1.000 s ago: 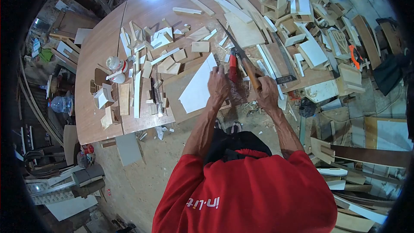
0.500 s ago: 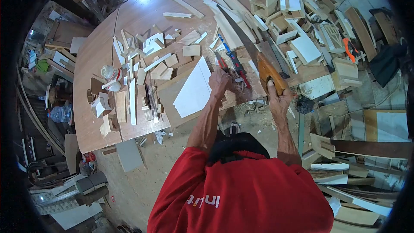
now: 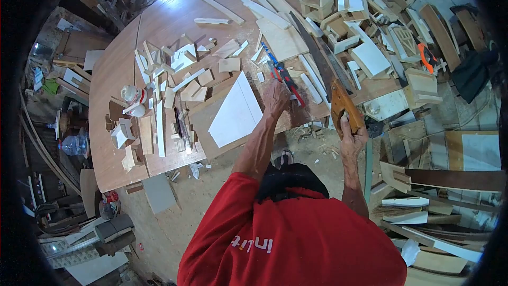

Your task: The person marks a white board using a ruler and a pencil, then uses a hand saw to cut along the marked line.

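My right hand (image 3: 353,139) is wrapped round the wooden handle of a handsaw (image 3: 346,105). The saw's long dark blade slants away to the upper left across the table's right side. My left hand (image 3: 276,97) is closed at a small red-handled tool (image 3: 275,75), with the fingers partly hidden from above. Right beside those fingers lies a long tool with a blue end, dark middle and red handle (image 3: 286,77). To the left of my left hand, a white pointed panel (image 3: 236,111) with a line across it rests near the table's front edge.
The brown table (image 3: 114,151) carries many wood offcuts and strips. Jars (image 3: 135,95) stand at its left. White-faced wooden pieces (image 3: 373,58) are heaped at the right, with an orange-handled tool (image 3: 426,58) beyond. Boards (image 3: 418,217) are stacked on the floor at lower right.
My right hand has carried the saw rightward and slightly toward me. My left hand has shifted right with the red-handled tool, closer to the blue-ended tool. The view has shifted slightly.
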Demonstrator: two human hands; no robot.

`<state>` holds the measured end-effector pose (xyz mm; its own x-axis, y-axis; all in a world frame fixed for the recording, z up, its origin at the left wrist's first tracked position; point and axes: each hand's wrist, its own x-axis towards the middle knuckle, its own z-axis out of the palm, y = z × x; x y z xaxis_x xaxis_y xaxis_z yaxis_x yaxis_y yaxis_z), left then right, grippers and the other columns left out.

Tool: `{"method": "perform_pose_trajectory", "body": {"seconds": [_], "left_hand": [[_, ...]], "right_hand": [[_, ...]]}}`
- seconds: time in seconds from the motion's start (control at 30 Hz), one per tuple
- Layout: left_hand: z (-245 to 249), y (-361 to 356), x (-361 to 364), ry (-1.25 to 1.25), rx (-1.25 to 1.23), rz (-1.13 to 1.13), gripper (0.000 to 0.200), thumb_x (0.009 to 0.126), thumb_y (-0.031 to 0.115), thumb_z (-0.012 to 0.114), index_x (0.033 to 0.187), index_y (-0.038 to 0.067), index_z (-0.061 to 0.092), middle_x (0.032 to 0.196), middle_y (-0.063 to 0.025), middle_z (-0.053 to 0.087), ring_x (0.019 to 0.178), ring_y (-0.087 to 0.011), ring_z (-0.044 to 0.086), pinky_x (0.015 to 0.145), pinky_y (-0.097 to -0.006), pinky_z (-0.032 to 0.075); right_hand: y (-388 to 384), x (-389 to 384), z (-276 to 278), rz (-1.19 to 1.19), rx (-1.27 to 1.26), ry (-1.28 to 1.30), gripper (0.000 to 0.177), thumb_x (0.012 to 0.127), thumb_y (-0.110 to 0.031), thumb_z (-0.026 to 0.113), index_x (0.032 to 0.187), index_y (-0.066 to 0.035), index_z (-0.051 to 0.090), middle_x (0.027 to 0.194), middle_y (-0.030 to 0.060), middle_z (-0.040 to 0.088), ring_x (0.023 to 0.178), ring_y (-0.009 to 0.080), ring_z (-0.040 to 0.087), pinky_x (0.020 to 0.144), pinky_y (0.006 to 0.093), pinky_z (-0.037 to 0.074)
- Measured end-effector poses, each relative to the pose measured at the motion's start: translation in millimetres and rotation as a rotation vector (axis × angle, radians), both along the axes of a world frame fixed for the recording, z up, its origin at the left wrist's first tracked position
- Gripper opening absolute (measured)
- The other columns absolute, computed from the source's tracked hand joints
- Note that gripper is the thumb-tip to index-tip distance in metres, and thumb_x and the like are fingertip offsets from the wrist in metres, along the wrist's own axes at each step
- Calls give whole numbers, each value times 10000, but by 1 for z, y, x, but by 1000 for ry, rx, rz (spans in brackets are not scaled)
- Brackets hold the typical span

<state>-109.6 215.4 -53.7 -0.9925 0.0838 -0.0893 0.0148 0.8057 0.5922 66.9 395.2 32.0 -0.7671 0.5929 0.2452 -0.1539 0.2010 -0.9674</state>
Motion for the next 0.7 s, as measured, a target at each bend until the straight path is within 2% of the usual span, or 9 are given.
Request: {"method": "perform_pose_trajectory", "body": {"seconds": [0.1,0.37,0.43,0.5,0.63,0.7], "left_hand": [[0,-2,1,26,1,-2,247,824,212,602,934,-8,598,856,-232,648,816,-424,652,697,-500,510],[15,4,3,37,-57,147,339,811,216,640,1027,-28,547,1001,-232,607,897,-405,650,760,-472,527],[16,3,0,-77,-81,198,443,821,250,642,1134,-35,510,1079,-226,598,973,-412,644,799,-488,532],[18,-4,2,-74,-69,191,449,809,240,652,1131,-39,510,1082,-226,595,978,-410,644,802,-482,534],[21,-8,6,-67,-85,167,440,788,210,666,1110,-50,517,1092,-235,579,971,-415,644,796,-478,538],[23,-10,11,-47,-73,81,425,799,207,657,1120,-36,521,1094,-240,575,970,-417,643,796,-486,534]], "right_hand": [[-2,3,-1,30,-87,-41,157,913,-158,688,985,-29,636,860,7,616,739,86,565,602,262,463],[-16,15,-2,-10,-25,-24,163,903,-139,690,991,-11,641,857,8,615,745,83,562,630,256,461],[-22,22,0,-39,-24,-24,161,899,-134,691,987,-8,643,863,8,618,754,82,563,647,259,464],[-27,31,4,-38,-78,-36,148,894,-130,695,972,-14,647,861,0,621,775,81,565,687,266,467],[-37,44,7,-41,-129,-78,139,894,-127,693,974,-22,650,856,-7,620,784,84,569,687,261,464],[-42,52,8,-68,-117,-84,132,897,-134,690,971,-33,648,830,-19,610,738,71,556,631,253,454]]}}
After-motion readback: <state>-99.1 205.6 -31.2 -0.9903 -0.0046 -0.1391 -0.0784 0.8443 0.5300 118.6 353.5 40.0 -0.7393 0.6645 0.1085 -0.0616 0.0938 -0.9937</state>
